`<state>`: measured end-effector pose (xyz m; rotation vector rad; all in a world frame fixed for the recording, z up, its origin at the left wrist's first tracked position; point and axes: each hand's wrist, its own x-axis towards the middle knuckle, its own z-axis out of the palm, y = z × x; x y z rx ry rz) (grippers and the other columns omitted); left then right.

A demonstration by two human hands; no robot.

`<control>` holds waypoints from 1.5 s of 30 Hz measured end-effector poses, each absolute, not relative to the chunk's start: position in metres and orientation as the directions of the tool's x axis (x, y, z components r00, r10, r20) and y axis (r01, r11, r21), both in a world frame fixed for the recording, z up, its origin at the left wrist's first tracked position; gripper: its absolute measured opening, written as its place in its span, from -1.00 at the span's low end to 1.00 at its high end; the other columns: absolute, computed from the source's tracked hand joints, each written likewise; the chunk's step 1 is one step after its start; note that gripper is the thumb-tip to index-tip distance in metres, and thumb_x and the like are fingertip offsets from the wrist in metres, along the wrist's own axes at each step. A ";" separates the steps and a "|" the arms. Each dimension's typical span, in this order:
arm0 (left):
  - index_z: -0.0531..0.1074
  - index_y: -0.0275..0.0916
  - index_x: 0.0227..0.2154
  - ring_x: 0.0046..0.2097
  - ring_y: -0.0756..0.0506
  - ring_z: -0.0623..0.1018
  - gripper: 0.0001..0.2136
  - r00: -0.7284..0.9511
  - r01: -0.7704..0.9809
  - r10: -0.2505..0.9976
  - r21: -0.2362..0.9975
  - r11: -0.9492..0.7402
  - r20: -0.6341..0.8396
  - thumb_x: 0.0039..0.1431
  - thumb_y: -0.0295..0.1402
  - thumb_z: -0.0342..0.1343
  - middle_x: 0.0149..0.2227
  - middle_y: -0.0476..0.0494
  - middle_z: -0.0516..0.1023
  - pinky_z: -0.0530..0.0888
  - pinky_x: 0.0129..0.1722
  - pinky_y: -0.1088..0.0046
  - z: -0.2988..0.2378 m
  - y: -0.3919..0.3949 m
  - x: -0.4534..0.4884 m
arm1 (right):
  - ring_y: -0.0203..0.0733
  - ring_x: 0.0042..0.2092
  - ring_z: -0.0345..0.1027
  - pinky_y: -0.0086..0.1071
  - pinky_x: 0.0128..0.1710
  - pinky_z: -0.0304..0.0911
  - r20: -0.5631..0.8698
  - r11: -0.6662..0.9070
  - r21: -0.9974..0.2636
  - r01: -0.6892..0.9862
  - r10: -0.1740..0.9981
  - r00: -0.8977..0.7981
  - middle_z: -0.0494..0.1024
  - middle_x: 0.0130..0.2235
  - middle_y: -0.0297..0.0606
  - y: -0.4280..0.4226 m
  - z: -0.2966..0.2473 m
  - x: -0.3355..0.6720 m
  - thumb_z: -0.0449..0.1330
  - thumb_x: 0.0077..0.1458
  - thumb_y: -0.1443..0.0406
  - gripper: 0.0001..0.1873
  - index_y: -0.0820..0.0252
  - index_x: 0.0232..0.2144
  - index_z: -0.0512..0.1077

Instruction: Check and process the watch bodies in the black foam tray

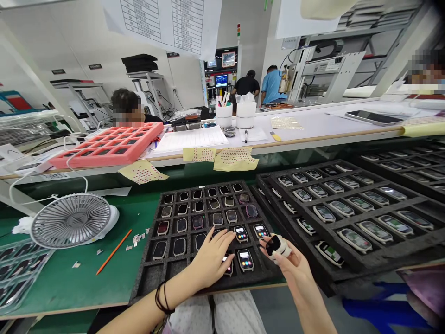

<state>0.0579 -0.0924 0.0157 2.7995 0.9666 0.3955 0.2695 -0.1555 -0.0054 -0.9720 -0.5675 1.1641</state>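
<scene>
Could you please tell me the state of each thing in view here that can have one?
Left hand: open, fingers spread over the tray's watches.
Right hand: closed around a smartwatch.
Held smartwatch: screen dark.
Front smartwatch: screen lit, lying in its tray cell.
Black foam tray: holding watches, some cells vacant.
Smartphone: lying flat, screen dark.
Desk fan: upright, on the green mat.

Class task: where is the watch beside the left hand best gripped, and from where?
Probably pinch the watch by its long edges, coming from above and the right: it lies screen-up in a cell of the foam tray, and the left hand crowds its other side.
</scene>
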 end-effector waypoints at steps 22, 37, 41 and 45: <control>0.14 -0.12 0.15 0.09 -0.14 0.40 -0.52 0.716 0.375 0.581 0.488 -0.788 0.387 0.19 -0.42 0.11 0.06 -0.18 0.44 0.44 0.02 0.27 0.010 -0.138 -0.059 | -0.06 -0.26 0.49 -0.28 -0.24 0.36 -0.224 -0.401 -0.786 -0.471 0.894 -0.387 0.58 -0.36 -0.27 -0.160 -0.001 0.125 0.49 -0.42 0.25 -0.51 0.13 -0.30 0.53; 0.19 -0.18 0.15 -0.01 -0.17 0.46 -0.53 0.630 0.562 0.693 0.409 -0.719 0.351 0.18 -0.35 0.10 -0.02 -0.23 0.48 0.45 -0.05 0.26 -0.001 -0.132 -0.092 | -0.04 -0.08 0.43 -0.11 0.04 0.21 -0.080 -0.078 -0.994 0.075 0.996 -0.032 0.52 -0.09 -0.12 -0.159 -0.016 0.115 -0.05 0.23 0.05 -0.55 0.09 0.06 0.32; 0.28 -0.09 0.11 -0.01 -0.17 0.44 -0.62 0.680 0.634 0.696 0.293 -0.716 0.230 0.24 -0.31 0.05 0.02 -0.18 0.45 0.42 -0.02 0.19 -0.008 -0.133 -0.090 | -0.01 -0.08 0.35 -0.10 -0.06 0.24 0.203 0.191 -0.837 0.513 0.979 -0.033 0.50 -0.15 -0.13 -0.158 -0.031 0.110 -0.05 0.25 0.20 -0.68 0.10 -0.05 0.39; 0.35 -0.07 0.06 0.02 -0.17 0.42 -0.69 0.657 0.652 0.708 0.277 -0.706 0.261 0.27 -0.40 -0.02 0.05 -0.18 0.43 0.38 0.03 0.16 -0.017 -0.138 -0.087 | -0.06 -0.21 0.34 -0.16 -0.20 0.25 0.349 0.285 -0.635 0.718 0.935 -0.063 0.47 -0.25 -0.17 -0.156 -0.046 0.107 -0.03 0.24 0.29 -0.70 0.13 -0.01 0.34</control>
